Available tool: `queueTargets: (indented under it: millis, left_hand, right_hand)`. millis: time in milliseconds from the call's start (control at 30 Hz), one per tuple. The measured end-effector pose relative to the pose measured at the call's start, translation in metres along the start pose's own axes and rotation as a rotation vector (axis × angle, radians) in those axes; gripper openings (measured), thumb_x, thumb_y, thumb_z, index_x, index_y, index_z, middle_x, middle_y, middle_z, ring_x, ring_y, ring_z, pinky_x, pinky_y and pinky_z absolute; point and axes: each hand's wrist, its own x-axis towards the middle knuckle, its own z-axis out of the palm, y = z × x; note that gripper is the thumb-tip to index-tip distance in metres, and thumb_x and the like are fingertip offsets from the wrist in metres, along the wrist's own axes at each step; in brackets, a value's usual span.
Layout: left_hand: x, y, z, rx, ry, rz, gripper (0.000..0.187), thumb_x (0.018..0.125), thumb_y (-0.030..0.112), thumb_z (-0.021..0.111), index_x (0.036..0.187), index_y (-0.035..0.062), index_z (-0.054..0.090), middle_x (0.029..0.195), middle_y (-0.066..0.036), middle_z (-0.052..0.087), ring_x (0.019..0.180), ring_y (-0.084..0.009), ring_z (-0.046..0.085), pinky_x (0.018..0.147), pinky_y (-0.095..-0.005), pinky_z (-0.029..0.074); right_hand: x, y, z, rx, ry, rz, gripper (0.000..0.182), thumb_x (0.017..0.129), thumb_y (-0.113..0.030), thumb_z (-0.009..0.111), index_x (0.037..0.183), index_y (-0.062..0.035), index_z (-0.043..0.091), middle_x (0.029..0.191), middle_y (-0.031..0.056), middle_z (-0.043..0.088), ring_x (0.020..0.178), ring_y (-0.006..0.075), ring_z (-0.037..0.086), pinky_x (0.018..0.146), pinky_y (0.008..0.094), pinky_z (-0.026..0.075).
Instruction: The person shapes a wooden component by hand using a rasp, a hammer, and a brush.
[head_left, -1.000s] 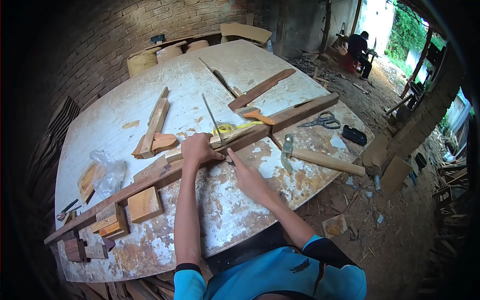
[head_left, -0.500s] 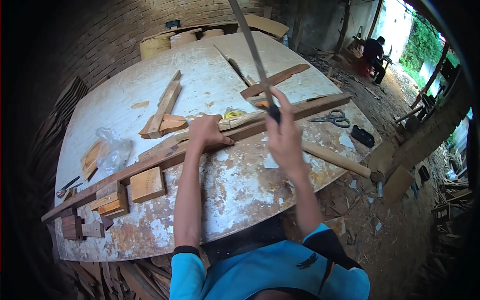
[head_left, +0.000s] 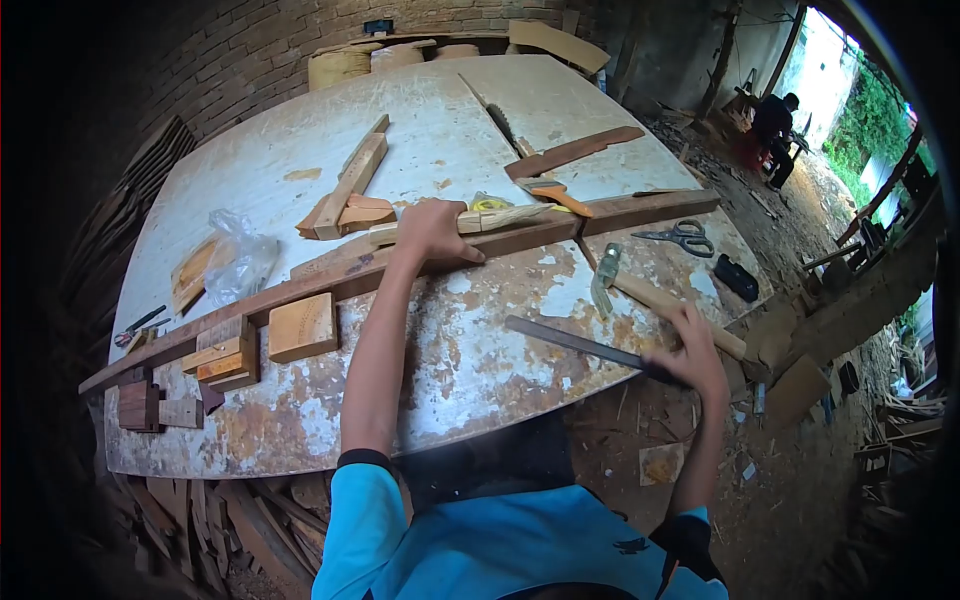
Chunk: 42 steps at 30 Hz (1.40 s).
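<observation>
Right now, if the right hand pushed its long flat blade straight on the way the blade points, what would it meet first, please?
Probably nothing at first: the right hand aims the blade leftward over bare tabletop, towards the left forearm; depth is unclear.

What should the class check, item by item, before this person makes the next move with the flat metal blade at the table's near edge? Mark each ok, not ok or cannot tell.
1. Left hand pressing the pale wooden strip onto the long plank: ok.
2. Right hand gripping the flat metal blade by its dark handle end: ok.
3. Blade lying low over the table, pointing away from the left arm: ok.
4. Hammer close beside the right hand, in the way: not ok.
5. Scissors apart from both hands: ok.
6. Blade edge sharp: cannot tell.
</observation>
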Motion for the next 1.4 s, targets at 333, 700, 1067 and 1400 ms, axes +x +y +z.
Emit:
queueTargets:
  millis: [333, 700, 1067, 1400]
  left_hand:
    - [-0.003, 0.003, -0.006, -0.007, -0.009, 0.007, 0.065, 0.045, 0.053, 0.076, 0.088, 0.0053, 0.066, 0.078, -0.016, 0.065, 0.075, -0.0321, 0.063, 0.066, -0.0405, 0.049]
    - [-0.005, 0.001, 0.001, 0.013, 0.102, 0.033, 0.065, 0.044, 0.056, 0.075, 0.087, 0.0076, 0.066, 0.075, -0.014, 0.065, 0.074, -0.0318, 0.063, 0.064, -0.0405, 0.049]
    - [0.001, -0.001, 0.002, -0.068, 0.06, -0.009, 0.066, 0.043, 0.054, 0.076, 0.087, 0.0053, 0.067, 0.076, -0.016, 0.065, 0.075, -0.0318, 0.062, 0.066, -0.0393, 0.048]
    - [0.003, -0.004, 0.003, -0.119, 0.069, 0.006, 0.06, 0.043, 0.052, 0.076, 0.079, 0.0053, 0.066, 0.067, -0.015, 0.062, 0.067, -0.0325, 0.062, 0.06, -0.0415, 0.047]
  right_hand:
    - [0.189, 0.008, 0.1, 0.16, 0.0, 0.163, 0.041, 0.079, -0.027, 0.061, 0.112, -0.0043, 0.057, 0.101, 0.025, 0.058, 0.096, 0.038, 0.057, 0.081, 0.0438, 0.045]
    - [0.237, -0.013, 0.036, 0.645, 0.48, 0.263, 0.029, 0.078, -0.026, 0.068, 0.084, 0.0027, 0.065, 0.057, 0.0035, 0.059, 0.051, 0.0069, 0.053, 0.049, 0.0247, 0.041]
    - [0.261, -0.03, 0.041, 0.496, 0.238, 0.116, 0.029, 0.073, -0.027, 0.071, 0.08, 0.0011, 0.064, 0.058, 0.0061, 0.055, 0.053, 0.0108, 0.051, 0.051, 0.0273, 0.041]
    - [0.274, -0.021, 0.062, 0.401, -0.067, 0.073, 0.033, 0.077, -0.031, 0.067, 0.091, -0.002, 0.063, 0.081, 0.0115, 0.064, 0.075, 0.0189, 0.06, 0.072, 0.0317, 0.046]
